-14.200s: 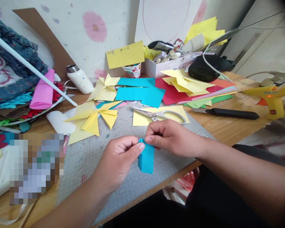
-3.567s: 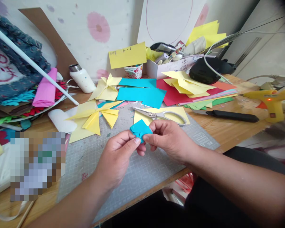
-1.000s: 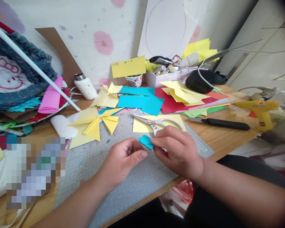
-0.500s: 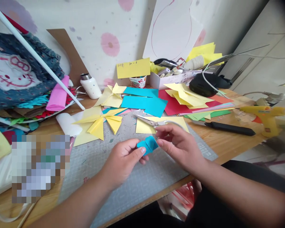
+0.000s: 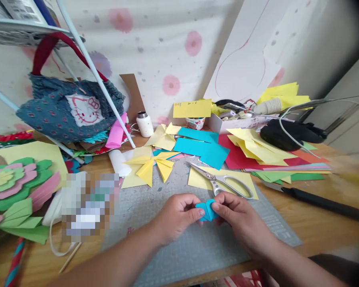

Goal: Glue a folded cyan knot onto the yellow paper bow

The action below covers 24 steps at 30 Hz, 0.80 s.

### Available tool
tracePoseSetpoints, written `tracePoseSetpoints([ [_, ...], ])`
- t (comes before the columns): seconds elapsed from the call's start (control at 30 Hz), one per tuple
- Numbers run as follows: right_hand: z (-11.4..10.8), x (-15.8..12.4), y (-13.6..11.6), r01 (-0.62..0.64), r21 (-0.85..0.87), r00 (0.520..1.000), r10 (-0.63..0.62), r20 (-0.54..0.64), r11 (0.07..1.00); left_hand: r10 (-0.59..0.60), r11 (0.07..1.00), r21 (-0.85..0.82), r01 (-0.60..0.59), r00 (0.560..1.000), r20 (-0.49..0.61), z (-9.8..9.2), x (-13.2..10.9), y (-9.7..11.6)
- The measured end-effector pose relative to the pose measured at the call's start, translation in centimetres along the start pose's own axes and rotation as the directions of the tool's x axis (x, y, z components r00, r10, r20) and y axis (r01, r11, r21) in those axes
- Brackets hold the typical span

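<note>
Two hands, left hand (image 5: 176,217) and right hand (image 5: 242,221), one folded blue piece (image 5: 207,210) between them, one pair of scissors (image 5: 224,184), two yellow paper bows (image 5: 151,166) (image 5: 164,135), one white bottle (image 5: 144,124), one black-handled knife (image 5: 317,200), one grey cutting mat (image 5: 197,247).

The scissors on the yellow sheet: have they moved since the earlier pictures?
No. The scissors lie on the same yellow sheet, blades pointing toward the blue paper as before. They sit elsewhere in the picture only because the camera shifted.

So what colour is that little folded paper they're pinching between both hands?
Bright blue, a turquoise shade: the folded paper shows clearly in the head view.
</note>
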State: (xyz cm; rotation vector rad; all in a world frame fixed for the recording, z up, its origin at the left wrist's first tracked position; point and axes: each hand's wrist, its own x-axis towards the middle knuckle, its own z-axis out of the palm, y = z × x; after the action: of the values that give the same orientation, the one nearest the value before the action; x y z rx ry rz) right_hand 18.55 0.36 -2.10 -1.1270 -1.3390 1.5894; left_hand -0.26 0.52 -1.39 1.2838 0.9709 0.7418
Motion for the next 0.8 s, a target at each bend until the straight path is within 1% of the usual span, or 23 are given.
tracePoseSetpoints([
  [0.13, 0.4, 0.3, 0.0, -0.075, 0.102, 0.993, 0.065, 0.097, 0.992, -0.022, 0.997, -0.071, 0.023, 1.000, 0.014, -0.3, -0.1, 0.0],
  [0.2, 0.4, 0.6, 0.0, -0.087, 0.112, 0.992, 0.076, 0.104, 0.990, -0.024, 0.996, -0.086, 0.024, 1.000, 0.008, -0.5, 0.0, 0.1],
  [0.37, 0.4, 1.5, -0.1, -0.057, -0.003, 0.998, 0.057, 0.036, 0.998, -0.019, 0.998, -0.054, 0.016, 0.999, -0.049, -0.9, 0.3, 0.3],
  [0.5, 0.5, 1.8, -0.3, -0.044, -0.064, 0.996, 0.048, 0.069, 0.997, -0.046, 0.998, -0.035, 0.043, 0.995, -0.089, -1.1, 0.4, 0.3],
  [0.63, 0.5, 1.8, -0.4, 0.014, -0.030, 0.990, -0.010, 0.139, 0.999, -0.029, 0.998, -0.062, 0.021, 0.991, -0.132, -1.0, 0.4, 0.3],
  [0.8, 0.3, 1.6, -0.9, 0.046, 0.032, 0.990, -0.050, 0.130, 0.998, -0.013, 0.989, -0.145, -0.002, 0.995, -0.100, -0.6, 0.3, 0.5],
])
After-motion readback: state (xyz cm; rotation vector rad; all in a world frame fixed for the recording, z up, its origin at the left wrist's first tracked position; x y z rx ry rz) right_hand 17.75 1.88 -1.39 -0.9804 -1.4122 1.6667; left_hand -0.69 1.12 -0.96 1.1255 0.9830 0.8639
